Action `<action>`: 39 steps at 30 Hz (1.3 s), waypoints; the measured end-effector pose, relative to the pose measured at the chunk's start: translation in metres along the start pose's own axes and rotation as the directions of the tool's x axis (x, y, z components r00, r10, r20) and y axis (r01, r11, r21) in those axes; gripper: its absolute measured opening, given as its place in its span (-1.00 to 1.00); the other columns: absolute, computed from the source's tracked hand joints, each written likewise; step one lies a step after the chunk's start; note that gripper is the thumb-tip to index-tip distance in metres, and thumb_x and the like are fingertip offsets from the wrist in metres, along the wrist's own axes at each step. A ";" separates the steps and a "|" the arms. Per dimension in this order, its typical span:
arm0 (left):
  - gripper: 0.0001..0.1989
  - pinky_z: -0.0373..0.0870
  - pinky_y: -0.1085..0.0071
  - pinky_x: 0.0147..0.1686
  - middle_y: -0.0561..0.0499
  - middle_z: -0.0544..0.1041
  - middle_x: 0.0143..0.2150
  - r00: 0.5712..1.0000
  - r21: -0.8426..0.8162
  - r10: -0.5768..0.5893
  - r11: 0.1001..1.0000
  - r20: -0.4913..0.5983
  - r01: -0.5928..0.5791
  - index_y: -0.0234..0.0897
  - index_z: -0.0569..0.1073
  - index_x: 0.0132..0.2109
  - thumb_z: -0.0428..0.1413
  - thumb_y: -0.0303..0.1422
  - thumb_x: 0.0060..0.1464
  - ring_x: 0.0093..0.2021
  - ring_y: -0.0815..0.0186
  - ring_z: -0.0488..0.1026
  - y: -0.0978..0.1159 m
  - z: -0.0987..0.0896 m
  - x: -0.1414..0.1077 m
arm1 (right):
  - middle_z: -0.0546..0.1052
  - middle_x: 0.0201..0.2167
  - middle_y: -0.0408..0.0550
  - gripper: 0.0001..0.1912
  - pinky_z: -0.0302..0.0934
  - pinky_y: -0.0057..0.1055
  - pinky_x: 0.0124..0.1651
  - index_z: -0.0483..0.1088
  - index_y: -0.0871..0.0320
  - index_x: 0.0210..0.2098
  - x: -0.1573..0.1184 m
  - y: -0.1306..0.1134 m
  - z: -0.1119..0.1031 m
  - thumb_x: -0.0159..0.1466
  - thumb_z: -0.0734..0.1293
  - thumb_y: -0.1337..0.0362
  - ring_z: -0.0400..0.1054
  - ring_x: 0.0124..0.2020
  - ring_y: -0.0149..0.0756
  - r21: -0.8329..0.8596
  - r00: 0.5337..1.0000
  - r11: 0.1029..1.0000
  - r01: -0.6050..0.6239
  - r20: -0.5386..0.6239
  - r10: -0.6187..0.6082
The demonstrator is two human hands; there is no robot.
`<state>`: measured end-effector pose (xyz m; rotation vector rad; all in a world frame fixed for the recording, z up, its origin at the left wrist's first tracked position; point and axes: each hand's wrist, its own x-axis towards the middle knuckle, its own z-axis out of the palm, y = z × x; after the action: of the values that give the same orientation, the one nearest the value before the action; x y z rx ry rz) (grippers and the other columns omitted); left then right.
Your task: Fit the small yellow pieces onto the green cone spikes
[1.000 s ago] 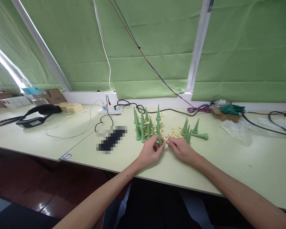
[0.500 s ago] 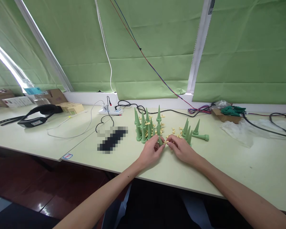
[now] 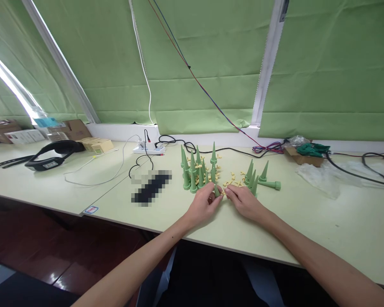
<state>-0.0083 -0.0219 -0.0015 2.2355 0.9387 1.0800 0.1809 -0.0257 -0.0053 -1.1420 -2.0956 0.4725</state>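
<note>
Holding a green tapered plastic spike (image 3: 216,191) over the pale desk (image 3: 307,209): left hand (image 3: 204,202). Right hand (image 3: 245,201), fingertips narrowed, pinches a small yellow plastic piece (image 3: 223,194) beside it. Upright green spikes (image 3: 193,181) stand beyond.

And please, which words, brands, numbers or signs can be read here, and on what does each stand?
None can be read.
Label on the black headset: too small.
Blue-edged sticker on the cream table: too blurred.
White carton at left: faint print, too small.
Green cones: no text visible.
</note>
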 end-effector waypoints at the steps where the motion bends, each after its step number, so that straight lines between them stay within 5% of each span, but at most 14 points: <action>1: -0.90 0.27 0.48 -0.51 0.00 0.46 -0.23 1.000 0.006 0.001 1.000 -0.006 -0.001 -0.27 0.39 -0.19 0.03 -0.34 0.21 -0.47 0.44 0.29 0.000 0.000 0.000 | 0.26 -0.58 -0.20 -0.63 0.00 -0.38 -0.37 0.11 0.10 -0.47 0.000 -0.001 0.000 0.45 0.02 0.15 0.15 -0.52 -0.35 0.004 1.000 1.000 -0.005 -0.003 0.005; 7: -0.93 0.25 0.48 -0.49 0.01 0.47 -0.21 0.999 0.025 -0.002 1.000 -0.048 0.004 -0.27 0.39 -0.19 0.03 -0.39 0.20 -0.48 0.45 0.27 0.000 0.000 0.001 | 0.33 -0.52 -0.21 -0.79 0.05 -0.39 -0.35 0.22 0.08 -0.27 -0.001 -0.007 -0.002 0.44 0.08 0.16 0.21 -0.48 -0.32 0.064 0.999 0.997 -0.032 0.011 0.031; 39: -0.91 0.21 0.46 -0.45 0.02 0.36 -0.30 0.995 0.114 0.100 0.988 0.018 -0.102 -0.28 0.36 -0.22 -0.03 -0.43 0.24 -0.43 0.41 0.23 0.000 0.002 -0.004 | 0.20 -0.61 -0.22 -0.59 -0.07 -0.41 -0.39 0.03 0.12 -0.54 0.001 -0.001 0.003 0.44 0.04 0.16 0.04 -0.54 -0.39 -0.012 1.000 1.000 -0.027 -0.011 0.026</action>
<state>-0.0085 -0.0247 -0.0043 2.4038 0.9122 1.0792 0.1777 -0.0250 -0.0060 -1.1781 -2.0784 0.4654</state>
